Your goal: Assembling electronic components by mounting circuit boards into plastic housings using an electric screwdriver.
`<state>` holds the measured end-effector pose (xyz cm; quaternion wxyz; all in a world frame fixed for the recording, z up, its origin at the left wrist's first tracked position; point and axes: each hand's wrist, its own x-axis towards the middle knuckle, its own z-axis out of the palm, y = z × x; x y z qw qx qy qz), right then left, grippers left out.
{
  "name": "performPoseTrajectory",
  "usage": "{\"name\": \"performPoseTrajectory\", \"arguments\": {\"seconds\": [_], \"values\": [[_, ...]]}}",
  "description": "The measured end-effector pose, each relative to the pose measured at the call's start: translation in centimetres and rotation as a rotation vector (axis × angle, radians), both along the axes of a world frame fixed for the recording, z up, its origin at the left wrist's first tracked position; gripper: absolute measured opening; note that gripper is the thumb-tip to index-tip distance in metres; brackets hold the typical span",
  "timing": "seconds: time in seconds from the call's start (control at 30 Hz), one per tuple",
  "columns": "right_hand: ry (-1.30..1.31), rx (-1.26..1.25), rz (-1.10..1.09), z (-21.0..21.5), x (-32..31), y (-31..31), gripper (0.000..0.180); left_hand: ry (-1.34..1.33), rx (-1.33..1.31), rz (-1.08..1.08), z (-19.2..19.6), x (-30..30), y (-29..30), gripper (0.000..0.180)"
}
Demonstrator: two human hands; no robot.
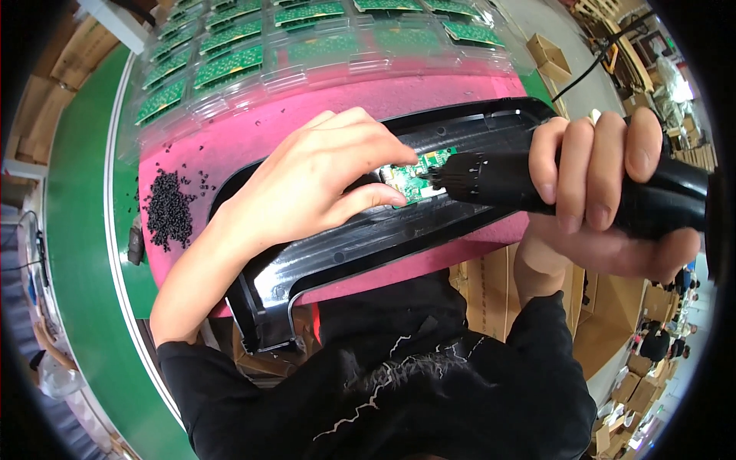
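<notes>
A green circuit board [418,178] lies inside a long black plastic housing [360,239]. My left hand [326,169] reaches over the housing, its thumb and forefinger apart and resting at the board's left end. In my right hand [602,180] is a thick black power screwdriver [498,178], all fingers wrapped round its body. The tool lies nearly level, its tip pointing left at the board. Whether the tip touches a screw cannot be made out.
The housing rests on a pink mat [253,123]. A heap of small black screws [170,211] lies at the mat's left. Clear plastic trays [307,65] with several green boards stand at the back. A small cardboard box [548,57] is at the far right.
</notes>
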<state>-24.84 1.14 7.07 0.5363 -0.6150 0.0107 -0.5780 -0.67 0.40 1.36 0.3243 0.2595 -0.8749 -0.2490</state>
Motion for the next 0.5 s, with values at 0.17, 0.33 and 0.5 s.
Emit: {"name": "performPoseTrajectory", "arguments": {"seconds": [0.17,0.33,0.5], "values": [[0.152,-0.007,-0.136,-1.0,-2.8,-0.9,0.061,-0.134,-0.092,-0.016,0.6,0.2,0.0,0.028],[0.136,0.083,-0.199,-2.1,-3.6,-1.0,0.061,-0.155,-0.058,-0.027,0.6,0.9,0.0,0.045],[0.13,0.108,-0.177,-1.8,-4.3,-0.8,0.062,-0.262,-0.003,0.06,1.3,-0.1,0.1,0.038]]}}
